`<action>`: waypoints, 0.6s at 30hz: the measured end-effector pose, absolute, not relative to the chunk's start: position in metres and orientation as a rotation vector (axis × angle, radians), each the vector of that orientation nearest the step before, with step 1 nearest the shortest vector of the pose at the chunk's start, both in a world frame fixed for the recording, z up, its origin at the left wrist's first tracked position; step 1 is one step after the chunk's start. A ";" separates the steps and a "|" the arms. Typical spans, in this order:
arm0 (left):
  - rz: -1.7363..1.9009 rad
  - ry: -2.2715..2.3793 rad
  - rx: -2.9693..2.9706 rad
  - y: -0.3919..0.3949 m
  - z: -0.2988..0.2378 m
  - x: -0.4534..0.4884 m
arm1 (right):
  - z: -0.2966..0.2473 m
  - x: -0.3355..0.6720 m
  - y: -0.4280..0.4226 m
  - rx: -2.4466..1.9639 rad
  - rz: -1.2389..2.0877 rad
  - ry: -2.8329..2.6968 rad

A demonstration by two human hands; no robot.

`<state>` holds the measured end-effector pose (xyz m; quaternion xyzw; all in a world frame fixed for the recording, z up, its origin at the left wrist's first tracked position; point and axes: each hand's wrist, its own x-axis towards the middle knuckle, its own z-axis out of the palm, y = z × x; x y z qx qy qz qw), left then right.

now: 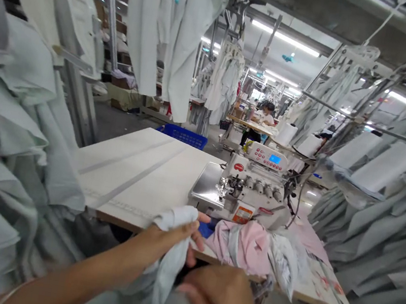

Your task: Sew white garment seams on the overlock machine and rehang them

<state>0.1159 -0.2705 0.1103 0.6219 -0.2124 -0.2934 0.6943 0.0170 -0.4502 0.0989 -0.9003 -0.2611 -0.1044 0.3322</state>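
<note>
Seemingly adjusting pale cloth [171, 265] in front of overlock machine [259, 186] | left hand [183, 232]: fingers gripping cloth | right hand [224, 296]: fingers curled, hold unclear | next likely needs: steady hold

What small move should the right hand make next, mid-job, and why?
I'd probably have the right hand gently draw the pale cloth straight. The left hand holds it near the table edge, and below that hand it hangs in folds beside the right one; blur and overlap hide whether the right hand grips it.
</note>
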 end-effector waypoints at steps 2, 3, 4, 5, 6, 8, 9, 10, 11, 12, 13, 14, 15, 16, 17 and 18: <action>-0.520 -0.513 1.516 -0.283 0.106 0.115 | 0.105 0.027 -0.455 -2.209 -0.447 -0.359; -0.429 -0.603 1.626 -0.287 0.105 0.115 | 0.108 0.032 -0.456 -2.138 -0.485 -0.280; -0.340 -0.720 1.743 -0.290 0.104 0.115 | 0.111 0.038 -0.455 -2.086 -0.484 -0.247; -0.262 -0.841 1.845 -0.291 0.104 0.115 | 0.113 0.045 -0.452 -2.046 -0.463 -0.249; -0.211 -0.947 1.904 -0.291 0.104 0.117 | 0.114 0.051 -0.449 -2.002 -0.427 -0.272; -0.222 -1.022 1.841 -0.288 0.107 0.121 | 0.115 0.063 -0.443 -1.856 -0.323 -0.288; -0.290 -0.965 1.739 -0.285 0.109 0.124 | 0.114 0.068 -0.442 -1.765 -0.258 -0.293; -0.387 -0.863 1.605 -0.281 0.112 0.128 | 0.113 0.073 -0.441 -1.679 -0.186 -0.306; -0.478 -0.741 1.464 -0.278 0.114 0.131 | 0.111 0.076 -0.442 -1.604 -0.125 -0.323; -0.539 -0.615 1.351 -0.275 0.117 0.134 | 0.109 0.078 -0.442 -1.547 -0.071 -0.337; -0.561 -0.495 1.291 -0.274 0.119 0.135 | 0.107 0.080 -0.443 -1.514 -0.049 -0.340; -0.538 -0.397 1.286 -0.274 0.121 0.136 | 0.105 0.081 -0.444 -1.519 -0.064 -0.337; -0.483 -0.337 1.323 -0.276 0.123 0.136 | 0.103 0.081 -0.443 -1.569 -0.137 -0.323; -0.421 -0.315 1.383 -0.279 0.125 0.135 | 0.102 0.082 -0.442 -1.656 -0.266 -0.301; -0.366 -0.321 1.445 -0.284 0.126 0.132 | 0.102 0.083 -0.441 -1.765 -0.433 -0.273; -0.329 -0.351 1.498 -0.288 0.127 0.130 | 0.102 0.084 -0.439 -1.862 -0.614 -0.238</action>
